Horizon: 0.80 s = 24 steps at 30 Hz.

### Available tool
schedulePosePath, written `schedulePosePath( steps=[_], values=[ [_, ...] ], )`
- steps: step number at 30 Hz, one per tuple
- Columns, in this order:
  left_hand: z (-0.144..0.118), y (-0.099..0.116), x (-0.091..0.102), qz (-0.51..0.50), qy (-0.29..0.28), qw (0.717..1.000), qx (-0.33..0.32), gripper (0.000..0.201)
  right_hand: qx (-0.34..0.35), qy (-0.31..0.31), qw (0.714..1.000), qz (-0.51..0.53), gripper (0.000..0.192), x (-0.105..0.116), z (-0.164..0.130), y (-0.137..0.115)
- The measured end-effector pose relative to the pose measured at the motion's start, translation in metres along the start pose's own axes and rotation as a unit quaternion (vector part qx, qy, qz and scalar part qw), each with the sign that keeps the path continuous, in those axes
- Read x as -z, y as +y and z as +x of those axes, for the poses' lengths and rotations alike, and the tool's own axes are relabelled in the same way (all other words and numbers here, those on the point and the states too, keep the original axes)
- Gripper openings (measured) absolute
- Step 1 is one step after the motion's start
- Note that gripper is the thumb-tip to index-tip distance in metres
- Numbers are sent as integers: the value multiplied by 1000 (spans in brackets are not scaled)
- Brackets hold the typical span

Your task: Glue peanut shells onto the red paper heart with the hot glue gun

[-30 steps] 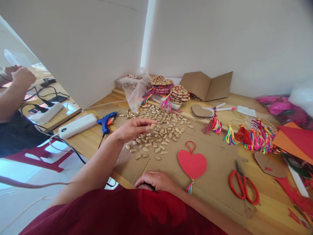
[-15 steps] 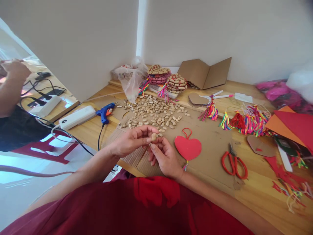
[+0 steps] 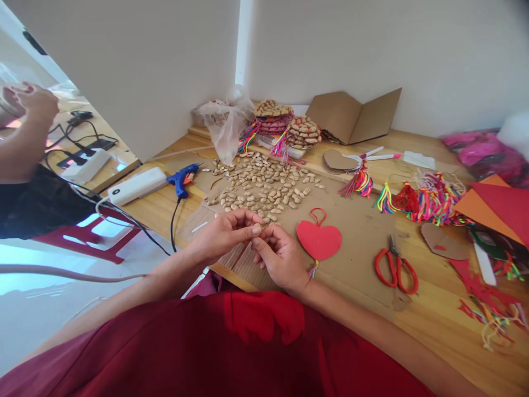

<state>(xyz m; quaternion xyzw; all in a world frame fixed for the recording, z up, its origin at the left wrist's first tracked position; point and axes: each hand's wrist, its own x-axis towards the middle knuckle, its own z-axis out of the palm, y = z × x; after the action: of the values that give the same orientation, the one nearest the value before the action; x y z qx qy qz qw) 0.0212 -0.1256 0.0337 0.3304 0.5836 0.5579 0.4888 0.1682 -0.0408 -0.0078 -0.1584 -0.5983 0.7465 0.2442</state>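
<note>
My left hand and my right hand meet over the near edge of a brown cardboard sheet, and both pinch one peanut between their fingertips. Just beyond them lies a spread of loose peanuts in their shells. A red paper heart with a loop and a small coloured tassel lies to the right of my right hand.
Red scissors, a blue glue gun, a white power strip, stacked peanut hearts, a plastic bag, coloured tassels, folded cardboard and red paper lie about. Another person's arm is at far left.
My left hand drew back from the peanut pile with one peanut. My right hand rose from the table edge to meet it, and both now pinch it.
</note>
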Motion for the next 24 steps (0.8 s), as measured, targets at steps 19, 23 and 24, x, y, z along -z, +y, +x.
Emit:
schedulePosePath(
  steps=[19,23,24],
  values=[
    [-4,-9,6,58,21,998,-22,43,-11,-10,1000,-2,30,2,0,1],
    [-9,-9,3,151,52,984,-78,40,-7,-16,1000,1,32,1,1,2],
    [-9,-8,2,151,52,983,-91,39,-6,-16,1000,2,31,1,2,2]
  ],
)
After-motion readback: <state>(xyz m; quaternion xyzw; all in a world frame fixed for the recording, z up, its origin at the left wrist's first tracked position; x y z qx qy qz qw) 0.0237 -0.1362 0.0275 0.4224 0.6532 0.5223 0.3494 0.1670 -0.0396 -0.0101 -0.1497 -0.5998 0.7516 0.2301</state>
